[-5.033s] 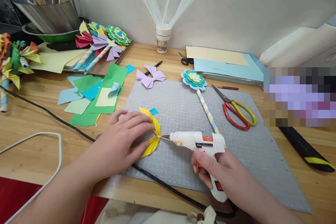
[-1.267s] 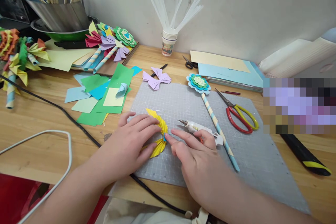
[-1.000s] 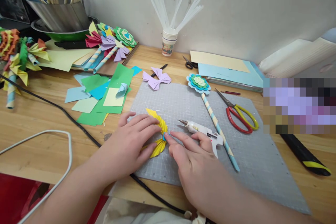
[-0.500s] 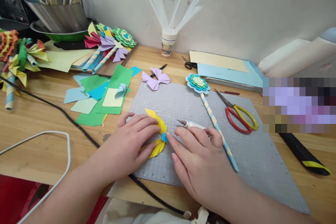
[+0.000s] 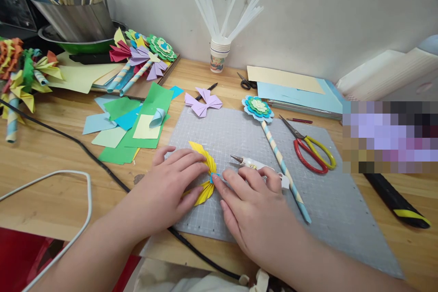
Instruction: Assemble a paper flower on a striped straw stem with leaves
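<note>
Pale wall (image 5: 153,0) behind a wooden table (image 5: 41,159), on which lies a grey gridded mat (image 5: 331,223). The yellow paper rests at the mat's left side, its long axis running from the near side to the far side and bowed so that its narrow waist faces right; the yellow paper (image 5: 209,160) thus lies beneath the left hand (image 5: 167,187), the nearer of the two, while the right hand (image 5: 256,212) meets the waist from the right. The left hand is palm down, thumb and fingers spread apart over the two wings, steadying them without a visible pinch. The right hand is loosely curved and grips nothing that can be seen; its extended forefinger touches the blue patch (image 5: 211,178) at the waist. The paper is finely pleated, the folds fanning outward from the waist into pointed wings, whose left portions are hidden by the left hand. Partly behind the right fingers lies a white glue gun (image 5: 251,163), nozzle leftward; whether they touch it cannot be told. Just beyond, a layered flower (image 5: 258,109) on a striped stem (image 5: 276,153) lies beside open scissors (image 5: 310,153).
</note>
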A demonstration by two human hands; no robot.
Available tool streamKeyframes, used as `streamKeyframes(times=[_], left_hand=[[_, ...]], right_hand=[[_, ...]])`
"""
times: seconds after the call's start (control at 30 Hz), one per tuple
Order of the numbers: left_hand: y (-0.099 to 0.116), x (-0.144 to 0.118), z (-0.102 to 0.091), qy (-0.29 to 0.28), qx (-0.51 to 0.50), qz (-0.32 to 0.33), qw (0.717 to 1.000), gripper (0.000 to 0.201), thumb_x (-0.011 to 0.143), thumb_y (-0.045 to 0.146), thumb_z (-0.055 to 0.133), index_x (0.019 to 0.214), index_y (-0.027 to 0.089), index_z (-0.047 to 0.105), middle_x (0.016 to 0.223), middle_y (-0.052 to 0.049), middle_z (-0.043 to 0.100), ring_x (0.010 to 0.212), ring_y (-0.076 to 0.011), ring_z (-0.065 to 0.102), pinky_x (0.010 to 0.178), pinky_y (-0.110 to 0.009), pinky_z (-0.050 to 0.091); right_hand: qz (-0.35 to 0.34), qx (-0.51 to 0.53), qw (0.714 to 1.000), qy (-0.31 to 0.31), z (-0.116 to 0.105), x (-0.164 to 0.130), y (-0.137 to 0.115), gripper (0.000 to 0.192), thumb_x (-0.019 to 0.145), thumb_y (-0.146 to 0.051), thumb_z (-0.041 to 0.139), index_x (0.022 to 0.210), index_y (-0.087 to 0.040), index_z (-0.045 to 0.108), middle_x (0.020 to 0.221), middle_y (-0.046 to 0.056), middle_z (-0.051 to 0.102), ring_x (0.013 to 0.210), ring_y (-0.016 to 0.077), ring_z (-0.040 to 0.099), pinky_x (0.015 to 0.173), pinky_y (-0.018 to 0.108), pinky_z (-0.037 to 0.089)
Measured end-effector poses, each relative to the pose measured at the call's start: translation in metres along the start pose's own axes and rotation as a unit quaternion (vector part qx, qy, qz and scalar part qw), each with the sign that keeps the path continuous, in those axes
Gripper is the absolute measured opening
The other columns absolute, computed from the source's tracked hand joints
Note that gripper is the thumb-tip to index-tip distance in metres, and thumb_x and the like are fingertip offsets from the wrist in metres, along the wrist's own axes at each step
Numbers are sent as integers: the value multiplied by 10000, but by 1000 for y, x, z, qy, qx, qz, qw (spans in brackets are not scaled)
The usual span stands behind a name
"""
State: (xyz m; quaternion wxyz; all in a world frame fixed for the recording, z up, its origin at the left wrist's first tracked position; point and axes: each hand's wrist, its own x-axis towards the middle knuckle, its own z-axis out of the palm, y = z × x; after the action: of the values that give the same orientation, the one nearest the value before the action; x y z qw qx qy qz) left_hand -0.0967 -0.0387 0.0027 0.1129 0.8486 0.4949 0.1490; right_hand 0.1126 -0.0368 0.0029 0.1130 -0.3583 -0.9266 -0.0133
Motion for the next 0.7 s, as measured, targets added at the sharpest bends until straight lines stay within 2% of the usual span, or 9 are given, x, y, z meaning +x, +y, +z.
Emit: streamKeyframes(times=[0.3,0.5,0.6,0.7], left_hand=[[1,0,-1,4,-5,-2,1000,243,903,244,481,1113,279,598,1210,-7,642,1171,-229,524,1023,-441,217],[0,0,0,4,-2,-1,1000,249,896,240,489,1123,276,586,1222,-7,640,1179,-229,521,1024,-441,214],[1,0,0,3,-1,-1,1000,245,896,239,489,1119,275,584,1224,-8,637,1180,-227,520,1024,-440,215],[2,0,-1,2,0,-1,1000,244,898,243,486,1120,276,579,1221,-7,637,1177,-228,522,1021,-439,214]], right_hand=[[-7,10,1000,-13,-1,-1,-3,355,925,-276,465,1236,-161,592,1069,33,664,967,239,483,882,462,255],[24,23,999,-7,0,1,-3,336,927,-281,464,1219,-191,605,1103,29,661,977,240,496,864,452,256],[19,22,999,-14,0,1,-3,329,918,-268,473,1200,-178,617,1084,36,668,963,248,507,852,451,256],[27,47,999,5,-5,2,-2,319,923,-250,457,1189,-174,616,1071,45,672,961,249,527,845,441,260]])
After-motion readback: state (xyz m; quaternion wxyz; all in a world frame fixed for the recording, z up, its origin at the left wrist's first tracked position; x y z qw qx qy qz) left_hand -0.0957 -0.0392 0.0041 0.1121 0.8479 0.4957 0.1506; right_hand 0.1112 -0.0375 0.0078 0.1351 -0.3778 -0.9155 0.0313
